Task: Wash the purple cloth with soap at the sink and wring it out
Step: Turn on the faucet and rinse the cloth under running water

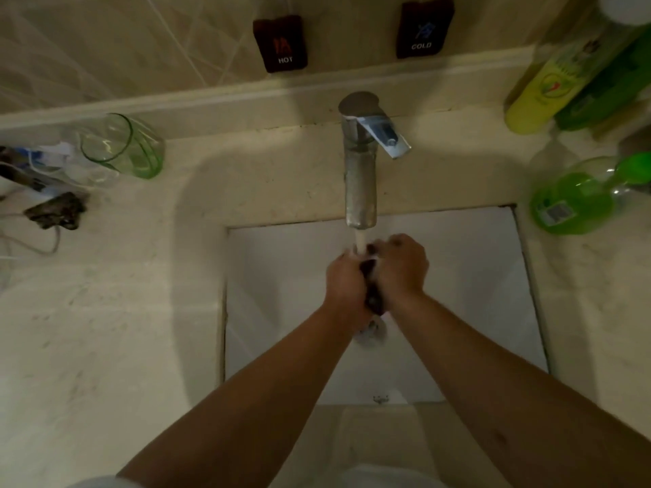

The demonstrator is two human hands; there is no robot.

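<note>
Beige counter (105, 311), green glass (123, 146), green bottles (570, 202), faucet (359, 163)

Two hands (375, 272), one cloth (372, 297), one tap (360, 163), two tags (280, 44), three bottles (570, 202)

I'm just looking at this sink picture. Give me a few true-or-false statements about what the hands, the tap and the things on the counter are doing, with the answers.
1. Water runs from the tap onto the cloth. True.
2. Only the left hand grips the cloth. False: the right hand grips it too.
3. The green drinking glass stands left of the tap. True.
4. The hands hold the cloth over the counter. False: they hold it over the white sink basin.
5. The HOT tag hangs right of the COLD tag. False: HOT is on the left.
</note>
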